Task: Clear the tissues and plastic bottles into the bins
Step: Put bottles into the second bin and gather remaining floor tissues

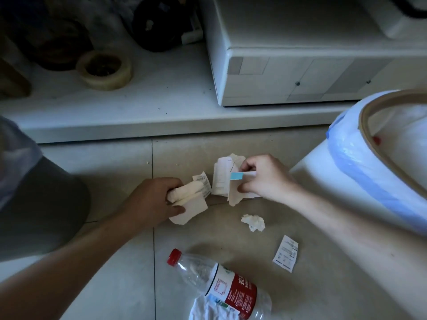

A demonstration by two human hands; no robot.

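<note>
Both hands were low over the tiled floor (323, 285), each already loaded. The left hand (152, 199) had its grip clenched around a wad of tissue (187, 192) with a paper slip or two caught against it. The right hand (265, 179) pinched a bundle of torn paper scraps (225, 179), among them a strip with a blue end; whether any tissue was in that bundle could not be told.

Still on the floor: one crumpled tissue (253, 222) just below the right hand, a printed receipt (286, 254) near it, and a clear plastic bottle (217, 282) with red cap and red label lying on its side at the bottom of the view, something white bunched at its base.

The lined bin (360, 162) stood at the right, close to the right forearm. Judged state: collection partly done, nothing held yet dropped in; loose tissue and bottle remained.
</note>
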